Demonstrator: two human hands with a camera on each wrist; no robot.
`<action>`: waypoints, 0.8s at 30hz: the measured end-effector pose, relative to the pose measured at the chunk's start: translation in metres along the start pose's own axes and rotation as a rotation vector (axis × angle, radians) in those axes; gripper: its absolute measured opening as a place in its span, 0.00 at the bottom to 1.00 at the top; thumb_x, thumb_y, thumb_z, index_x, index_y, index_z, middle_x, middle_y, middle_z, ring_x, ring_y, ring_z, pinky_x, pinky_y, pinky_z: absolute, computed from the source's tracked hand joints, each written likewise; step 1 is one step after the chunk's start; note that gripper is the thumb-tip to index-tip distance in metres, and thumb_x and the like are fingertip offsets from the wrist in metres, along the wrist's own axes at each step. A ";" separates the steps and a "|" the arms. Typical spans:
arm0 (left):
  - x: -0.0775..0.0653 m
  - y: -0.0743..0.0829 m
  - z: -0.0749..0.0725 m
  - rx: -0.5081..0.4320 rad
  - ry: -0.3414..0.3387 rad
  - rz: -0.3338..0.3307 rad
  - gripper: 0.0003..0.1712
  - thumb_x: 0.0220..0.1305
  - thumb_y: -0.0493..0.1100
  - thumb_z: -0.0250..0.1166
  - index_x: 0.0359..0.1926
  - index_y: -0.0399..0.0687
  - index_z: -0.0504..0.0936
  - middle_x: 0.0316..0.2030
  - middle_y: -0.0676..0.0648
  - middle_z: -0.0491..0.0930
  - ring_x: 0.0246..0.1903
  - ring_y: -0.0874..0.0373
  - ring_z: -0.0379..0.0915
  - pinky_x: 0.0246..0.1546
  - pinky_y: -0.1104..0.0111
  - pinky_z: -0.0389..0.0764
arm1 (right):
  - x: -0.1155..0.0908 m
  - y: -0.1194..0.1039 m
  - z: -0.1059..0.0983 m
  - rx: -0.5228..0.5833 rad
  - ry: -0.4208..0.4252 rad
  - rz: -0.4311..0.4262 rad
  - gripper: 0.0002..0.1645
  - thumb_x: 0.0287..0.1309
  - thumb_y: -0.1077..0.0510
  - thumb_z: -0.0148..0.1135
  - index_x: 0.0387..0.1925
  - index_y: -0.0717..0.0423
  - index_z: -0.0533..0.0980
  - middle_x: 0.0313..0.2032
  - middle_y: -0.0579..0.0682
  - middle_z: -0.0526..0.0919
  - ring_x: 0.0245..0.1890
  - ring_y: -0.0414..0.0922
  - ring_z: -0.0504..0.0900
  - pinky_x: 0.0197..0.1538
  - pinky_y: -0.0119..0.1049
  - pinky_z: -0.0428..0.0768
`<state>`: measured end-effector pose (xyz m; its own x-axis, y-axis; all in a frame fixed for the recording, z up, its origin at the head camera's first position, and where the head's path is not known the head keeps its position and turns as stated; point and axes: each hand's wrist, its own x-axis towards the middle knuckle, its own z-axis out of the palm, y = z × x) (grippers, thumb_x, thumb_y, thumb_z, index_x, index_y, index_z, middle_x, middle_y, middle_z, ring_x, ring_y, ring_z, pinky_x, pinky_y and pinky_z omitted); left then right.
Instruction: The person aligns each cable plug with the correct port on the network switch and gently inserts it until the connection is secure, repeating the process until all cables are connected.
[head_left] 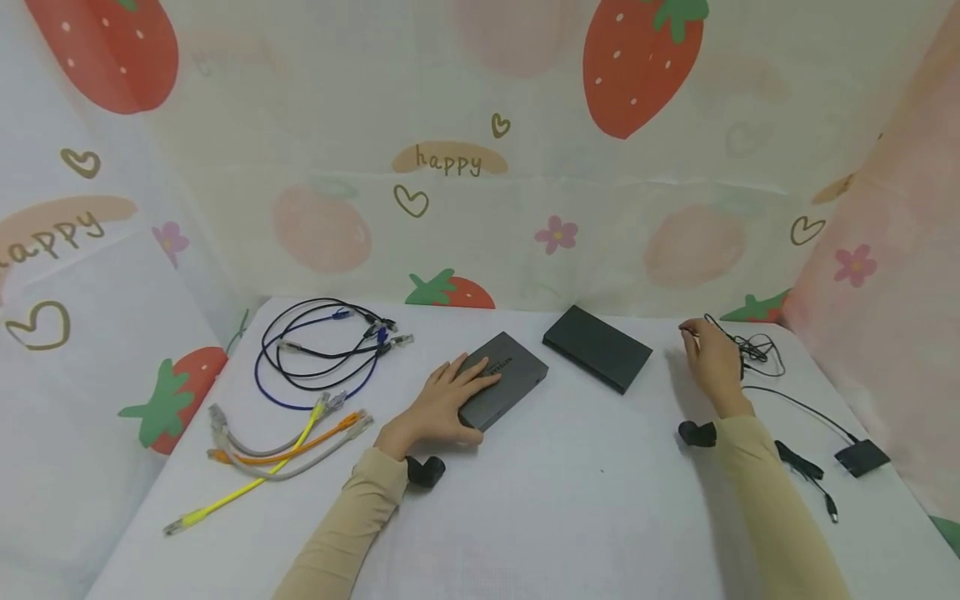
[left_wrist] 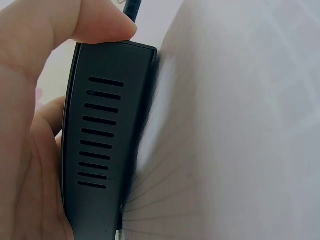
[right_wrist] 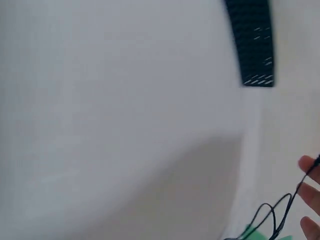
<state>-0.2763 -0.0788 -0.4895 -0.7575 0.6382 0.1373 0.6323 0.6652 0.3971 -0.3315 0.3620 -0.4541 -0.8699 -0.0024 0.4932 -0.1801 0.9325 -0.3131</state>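
Note:
My left hand (head_left: 442, 404) rests on a grey Netgear network switch (head_left: 517, 367), its fingers spread straight across the top and the thumb along the near edge. In the left wrist view, the thumb touches the end of the switch's slotted side (left_wrist: 102, 135). At the far right of the table, my right hand (head_left: 714, 362) pinches a thin black cable (head_left: 712, 321) between its fingertips. In the right wrist view, the cable (right_wrist: 285, 215) hangs in loops from the fingers, which show only at the frame's edge.
Between the hands lies a black box (head_left: 597, 348). Black and blue cables (head_left: 288, 383) lie coiled at back left, above yellow, orange and grey network cables (head_left: 281, 454). To the right are a black adapter (head_left: 862, 457) and a short cord with a barrel plug (head_left: 806, 467). A patterned curtain (head_left: 450, 233) stands behind.

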 end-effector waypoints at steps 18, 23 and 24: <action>0.000 0.000 -0.001 -0.003 0.004 -0.001 0.50 0.43 0.58 0.63 0.70 0.61 0.55 0.72 0.48 0.45 0.71 0.42 0.33 0.66 0.47 0.39 | -0.002 -0.043 -0.019 0.373 0.148 -0.031 0.17 0.68 0.58 0.46 0.48 0.67 0.73 0.38 0.62 0.77 0.31 0.27 0.69 0.34 0.14 0.64; 0.000 0.001 -0.002 -0.009 0.009 0.003 0.50 0.43 0.58 0.63 0.70 0.61 0.55 0.72 0.48 0.46 0.71 0.42 0.33 0.66 0.47 0.39 | -0.008 -0.056 -0.019 0.397 0.159 -0.011 0.15 0.66 0.58 0.51 0.45 0.65 0.77 0.35 0.61 0.80 0.28 0.24 0.68 0.30 0.14 0.65; 0.000 0.001 -0.002 -0.008 0.008 0.001 0.50 0.43 0.58 0.63 0.70 0.61 0.55 0.72 0.48 0.45 0.71 0.42 0.33 0.66 0.47 0.39 | -0.009 -0.059 -0.019 0.399 0.157 -0.005 0.15 0.66 0.57 0.51 0.44 0.65 0.77 0.34 0.60 0.81 0.27 0.24 0.68 0.30 0.15 0.65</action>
<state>-0.2757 -0.0791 -0.4875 -0.7582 0.6356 0.1450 0.6318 0.6615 0.4041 -0.3046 0.3139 -0.4250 -0.7935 0.0777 0.6036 -0.3743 0.7197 -0.5847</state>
